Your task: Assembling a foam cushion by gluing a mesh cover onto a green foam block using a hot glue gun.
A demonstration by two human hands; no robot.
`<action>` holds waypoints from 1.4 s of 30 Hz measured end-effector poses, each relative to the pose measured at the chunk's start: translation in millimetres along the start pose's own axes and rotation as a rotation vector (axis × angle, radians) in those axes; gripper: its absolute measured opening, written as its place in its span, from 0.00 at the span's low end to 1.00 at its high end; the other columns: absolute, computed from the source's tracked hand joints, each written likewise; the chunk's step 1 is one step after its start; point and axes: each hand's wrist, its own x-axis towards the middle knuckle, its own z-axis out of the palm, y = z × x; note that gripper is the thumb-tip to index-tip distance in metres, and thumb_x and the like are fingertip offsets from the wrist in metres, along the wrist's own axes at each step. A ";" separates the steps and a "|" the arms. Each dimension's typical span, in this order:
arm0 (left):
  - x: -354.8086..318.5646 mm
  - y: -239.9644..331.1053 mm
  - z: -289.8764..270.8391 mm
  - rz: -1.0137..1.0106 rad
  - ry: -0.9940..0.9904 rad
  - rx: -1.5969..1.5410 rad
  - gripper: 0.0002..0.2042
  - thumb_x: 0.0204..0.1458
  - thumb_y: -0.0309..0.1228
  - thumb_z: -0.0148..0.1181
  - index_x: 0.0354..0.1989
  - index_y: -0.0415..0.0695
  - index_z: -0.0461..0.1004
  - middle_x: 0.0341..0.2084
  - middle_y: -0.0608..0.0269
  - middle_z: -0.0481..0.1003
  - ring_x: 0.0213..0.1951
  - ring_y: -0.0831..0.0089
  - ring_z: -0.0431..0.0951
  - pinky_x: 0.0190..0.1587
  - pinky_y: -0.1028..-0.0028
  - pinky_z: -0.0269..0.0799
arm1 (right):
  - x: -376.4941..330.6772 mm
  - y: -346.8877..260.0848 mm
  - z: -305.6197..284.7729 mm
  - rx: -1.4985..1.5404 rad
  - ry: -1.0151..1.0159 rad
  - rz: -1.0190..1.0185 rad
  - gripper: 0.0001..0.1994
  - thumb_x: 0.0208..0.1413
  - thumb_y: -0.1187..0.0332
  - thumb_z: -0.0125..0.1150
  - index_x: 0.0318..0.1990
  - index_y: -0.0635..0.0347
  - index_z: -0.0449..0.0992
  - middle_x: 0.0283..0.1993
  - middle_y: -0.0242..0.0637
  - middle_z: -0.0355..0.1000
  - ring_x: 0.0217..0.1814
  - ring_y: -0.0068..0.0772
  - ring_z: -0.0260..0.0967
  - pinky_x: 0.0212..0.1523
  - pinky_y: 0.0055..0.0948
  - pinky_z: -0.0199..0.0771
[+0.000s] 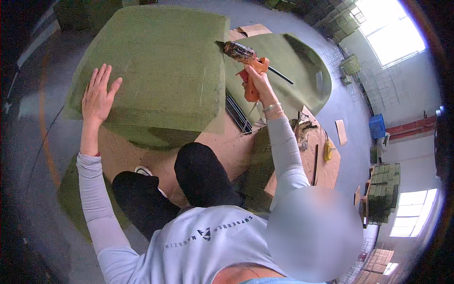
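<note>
My left hand (98, 97) lies flat with fingers stretched out on the left part of a large green mesh-covered panel (161, 61). An orange hot glue gun (252, 93) is gripped in my right hand (260, 84). Its dark, crusted front points left, and the tip is at the panel's right edge; whether it touches I cannot tell. A black glue stick (280, 75) sticks out behind the gun. Beyond the gun, to the right, rests a second green mesh piece (302, 71) with a curved outline.
Several thin black sticks (239, 113) lie right of the panel. Brown cardboard (326, 170) at my right carries a yellow object (327, 150) and a dark crusted item (303, 130). A blue crate (377, 126) and stacked green pieces (384, 187) stand farther right. My knees (201, 165) are below the panel.
</note>
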 end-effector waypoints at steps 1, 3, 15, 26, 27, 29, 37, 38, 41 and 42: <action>0.1 0.3 -0.2 -0.006 -0.002 0.004 0.32 0.55 0.55 0.37 0.61 0.46 0.55 0.62 0.61 0.54 0.64 0.64 0.49 0.63 0.65 0.48 | 6.8 -0.6 -0.2 -0.001 -0.002 -0.002 0.18 0.51 0.53 0.58 0.33 0.59 0.67 0.22 0.30 0.66 0.17 0.25 0.65 0.16 0.25 0.66; 1.4 -0.4 0.1 -0.012 -0.004 0.008 0.31 0.55 0.55 0.38 0.61 0.46 0.55 0.62 0.61 0.54 0.64 0.64 0.49 0.63 0.65 0.48 | 18.1 -1.9 -1.1 0.068 -0.001 -0.024 0.20 0.49 0.54 0.60 0.35 0.64 0.69 0.25 0.34 0.69 0.19 0.27 0.67 0.19 0.27 0.68; 3.5 -9.5 -1.7 -0.009 -0.003 0.008 0.32 0.54 0.56 0.38 0.61 0.46 0.56 0.62 0.62 0.53 0.64 0.64 0.49 0.63 0.65 0.46 | -17.5 11.2 4.0 0.066 -0.012 -0.087 0.16 0.51 0.57 0.59 0.39 0.59 0.66 0.25 0.32 0.68 0.20 0.26 0.66 0.19 0.25 0.68; 1.1 1.7 -9.6 -0.050 -0.054 -0.043 0.31 0.55 0.56 0.37 0.62 0.47 0.55 0.63 0.63 0.52 0.65 0.65 0.47 0.64 0.63 0.46 | -25.6 43.1 -55.4 0.159 0.314 -0.114 0.18 0.49 0.55 0.62 0.40 0.55 0.66 0.23 0.28 0.66 0.16 0.21 0.62 0.15 0.21 0.64; -2.2 -3.5 -9.2 -0.058 -0.062 -0.035 0.31 0.55 0.56 0.37 0.62 0.47 0.55 0.63 0.63 0.52 0.65 0.65 0.47 0.64 0.63 0.46 | -29.4 20.3 -34.3 0.188 0.275 -0.147 0.17 0.49 0.55 0.61 0.38 0.56 0.66 0.22 0.28 0.66 0.15 0.22 0.62 0.15 0.23 0.65; -1.2 -4.6 -8.4 -0.035 -0.055 -0.025 0.31 0.55 0.55 0.37 0.62 0.47 0.54 0.63 0.63 0.52 0.65 0.65 0.47 0.64 0.64 0.46 | -29.6 -14.2 -10.2 0.225 0.156 -0.127 0.17 0.50 0.55 0.60 0.37 0.57 0.67 0.22 0.29 0.65 0.15 0.23 0.62 0.15 0.23 0.65; 3.0 -4.1 -6.5 -0.014 -0.030 -0.026 0.31 0.55 0.55 0.37 0.61 0.47 0.55 0.62 0.63 0.54 0.64 0.65 0.48 0.64 0.67 0.46 | -15.0 -4.3 3.5 -0.028 0.078 -0.099 0.17 0.49 0.55 0.60 0.33 0.59 0.68 0.20 0.30 0.66 0.16 0.24 0.64 0.15 0.24 0.66; 3.1 -3.6 -7.6 -0.020 -0.023 -0.027 0.31 0.55 0.54 0.37 0.61 0.47 0.55 0.62 0.63 0.54 0.64 0.64 0.48 0.64 0.67 0.46 | -20.0 -1.5 3.0 -0.033 0.059 -0.089 0.17 0.50 0.55 0.60 0.33 0.59 0.68 0.21 0.30 0.66 0.16 0.23 0.64 0.15 0.24 0.66; 4.4 -7.8 -6.5 -0.001 -0.018 -0.021 0.31 0.55 0.55 0.37 0.62 0.47 0.55 0.62 0.63 0.53 0.64 0.64 0.48 0.64 0.67 0.46 | -39.1 2.6 -2.8 -0.081 0.056 -0.106 0.16 0.50 0.56 0.60 0.33 0.59 0.68 0.20 0.29 0.66 0.16 0.23 0.64 0.15 0.23 0.66; 4.5 -8.8 -6.0 0.004 -0.019 -0.023 0.31 0.55 0.55 0.37 0.62 0.47 0.55 0.62 0.63 0.53 0.64 0.64 0.48 0.64 0.67 0.46 | -54.8 -5.2 -1.3 -0.053 0.015 -0.081 0.15 0.50 0.57 0.60 0.32 0.60 0.68 0.21 0.29 0.66 0.16 0.23 0.64 0.15 0.22 0.66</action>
